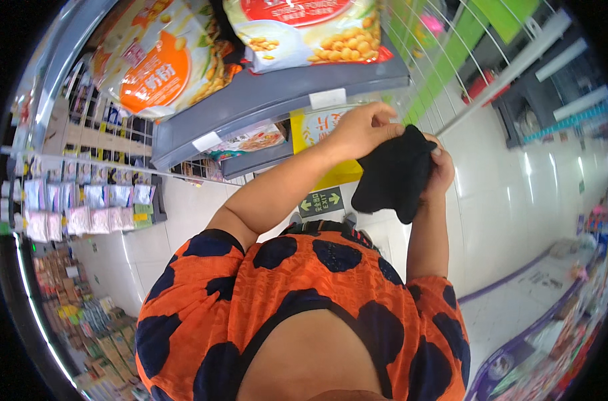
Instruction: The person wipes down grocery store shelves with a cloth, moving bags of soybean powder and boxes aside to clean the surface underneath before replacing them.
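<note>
A black cloth (396, 175) hangs bunched between my hands, in front of the shelf's right end. My right hand (437, 170) grips its right edge, with the thumb on top and the other fingers mostly hidden behind the fabric. At the cloth's upper left, my left hand (376, 128) touches it with thumb and fingers bent; whether they pinch the fabric I cannot tell. Beyond my hands, a bag of soybean powder (314, 35) and a bag with an orange label (158, 70) stand on a grey metal shelf (284, 92).
On a lower shelf lie a yellow package (334, 175) and a flatter food packet (254, 140). White wire mesh (444, 80) borders the shelf on the right. Small hanging packets (93, 195) are at the left. A floor exit sign (321, 202) shows below, and a purple-edged display (524, 285) stands lower right.
</note>
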Tool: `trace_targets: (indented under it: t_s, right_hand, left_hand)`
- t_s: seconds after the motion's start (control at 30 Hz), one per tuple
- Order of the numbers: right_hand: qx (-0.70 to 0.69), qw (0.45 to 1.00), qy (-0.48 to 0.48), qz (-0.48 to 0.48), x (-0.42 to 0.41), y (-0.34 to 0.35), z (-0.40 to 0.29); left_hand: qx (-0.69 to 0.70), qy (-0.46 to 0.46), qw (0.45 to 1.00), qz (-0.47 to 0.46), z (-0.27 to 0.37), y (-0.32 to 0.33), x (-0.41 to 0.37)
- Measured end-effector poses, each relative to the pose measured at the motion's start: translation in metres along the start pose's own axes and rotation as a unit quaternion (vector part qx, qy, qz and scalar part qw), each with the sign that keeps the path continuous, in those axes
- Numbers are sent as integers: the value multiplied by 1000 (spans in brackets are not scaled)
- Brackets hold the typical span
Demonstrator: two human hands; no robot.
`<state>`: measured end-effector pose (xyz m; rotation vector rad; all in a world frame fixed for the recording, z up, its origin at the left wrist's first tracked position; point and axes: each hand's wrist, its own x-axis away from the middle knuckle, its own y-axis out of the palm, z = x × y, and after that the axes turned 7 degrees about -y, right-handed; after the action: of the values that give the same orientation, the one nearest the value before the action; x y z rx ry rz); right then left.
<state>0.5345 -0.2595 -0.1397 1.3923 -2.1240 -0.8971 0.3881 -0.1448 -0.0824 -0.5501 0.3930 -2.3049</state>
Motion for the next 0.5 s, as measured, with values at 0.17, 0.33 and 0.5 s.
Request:
trace_targets:
  t_s: [0.17,0.33,0.5]
  right_hand:
    - [19,1000,-1,-18,-8,4,7]
    - [191,974,-38,-117,-8,26,0]
    - [371,912,-95,-148,0,48,-13]
  left_hand:
    - [364,27,924,-117,-27,2,27]
    - [376,2,922,-89,-20,3,40]
    - [444,16,895,41,-24,5,42]
